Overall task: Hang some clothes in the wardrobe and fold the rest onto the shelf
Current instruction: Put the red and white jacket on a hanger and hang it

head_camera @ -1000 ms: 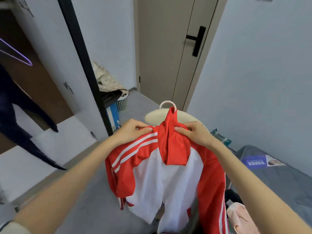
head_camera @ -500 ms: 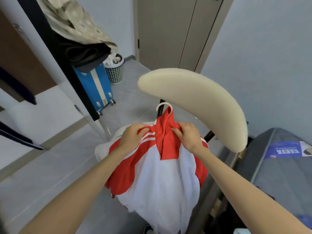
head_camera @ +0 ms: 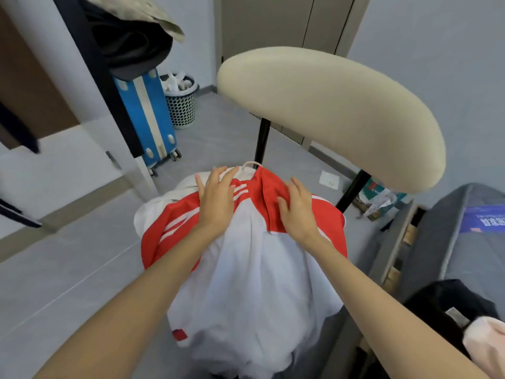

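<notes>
A red and white jacket [head_camera: 254,269] with white shoulder stripes lies spread over a chair seat in the middle of the view. A white hanger hook [head_camera: 250,164] sticks out at its collar. My left hand [head_camera: 216,198] rests flat on the left shoulder, fingers spread. My right hand [head_camera: 297,212] lies flat on the red collar and right shoulder, fingers apart. Neither hand grips the cloth. The rest of the hanger is hidden inside the jacket.
The chair's cream backrest [head_camera: 328,110] arches above the jacket on black posts. A blue suitcase [head_camera: 147,113] with heaped clothes [head_camera: 131,36] and a mesh bin [head_camera: 181,102] stand to the left by the wardrobe. The grey bed [head_camera: 464,242] carries dark [head_camera: 448,305] and pink [head_camera: 486,343] garments.
The jacket came down from being held up by its collar and now lies on the chair. Both hands let go of the collar and spread flat on it.
</notes>
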Demonstrator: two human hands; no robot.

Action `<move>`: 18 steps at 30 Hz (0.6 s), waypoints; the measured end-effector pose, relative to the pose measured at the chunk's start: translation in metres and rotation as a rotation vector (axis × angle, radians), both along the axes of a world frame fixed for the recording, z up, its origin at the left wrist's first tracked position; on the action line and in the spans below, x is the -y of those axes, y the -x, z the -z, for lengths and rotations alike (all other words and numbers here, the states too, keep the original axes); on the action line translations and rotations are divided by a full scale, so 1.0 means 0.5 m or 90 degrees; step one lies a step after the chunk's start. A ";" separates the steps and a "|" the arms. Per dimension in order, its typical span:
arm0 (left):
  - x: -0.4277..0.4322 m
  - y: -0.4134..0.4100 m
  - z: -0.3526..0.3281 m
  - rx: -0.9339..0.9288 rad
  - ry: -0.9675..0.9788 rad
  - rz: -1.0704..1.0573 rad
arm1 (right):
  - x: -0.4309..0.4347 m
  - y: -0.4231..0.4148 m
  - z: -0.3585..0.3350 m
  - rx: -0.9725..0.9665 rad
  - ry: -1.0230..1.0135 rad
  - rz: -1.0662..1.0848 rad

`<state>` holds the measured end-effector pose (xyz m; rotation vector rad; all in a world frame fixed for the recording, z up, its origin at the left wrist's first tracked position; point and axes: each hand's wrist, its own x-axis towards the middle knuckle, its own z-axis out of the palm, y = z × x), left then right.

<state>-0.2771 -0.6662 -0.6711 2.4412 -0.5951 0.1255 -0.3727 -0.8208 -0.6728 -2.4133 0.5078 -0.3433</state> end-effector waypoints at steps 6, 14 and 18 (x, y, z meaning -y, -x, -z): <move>-0.079 0.180 -0.066 -0.009 0.161 0.084 | -0.070 0.167 -0.034 0.078 -0.049 0.015; -0.182 0.421 -0.014 -0.153 0.107 0.055 | -0.112 0.384 0.030 -0.091 -0.088 0.053; -0.178 0.486 0.052 -0.223 0.075 0.036 | -0.104 0.458 0.079 -0.159 -0.143 0.093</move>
